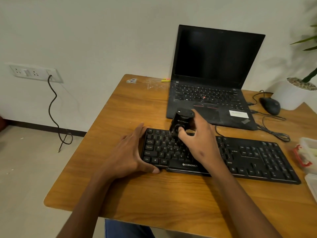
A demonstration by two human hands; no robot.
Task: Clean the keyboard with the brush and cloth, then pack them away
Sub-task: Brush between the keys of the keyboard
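Your left hand (131, 152) lies with relaxed fingers against the left end of the long black plastic keyboard (253, 157), thumb on its front edge, steadying it on the wooden table (137, 194). Your right hand (197, 138) grips a black, blocky brush (180, 122), apparently bristles-down, on the upper-left keys. A black laptop (214, 74) stands open behind.

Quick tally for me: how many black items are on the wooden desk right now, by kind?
Black external keyboard: 1
Black open laptop: 1
Black corded mouse: 1
Black cleaning brush, gripped in the right hand: 1
Total: 4
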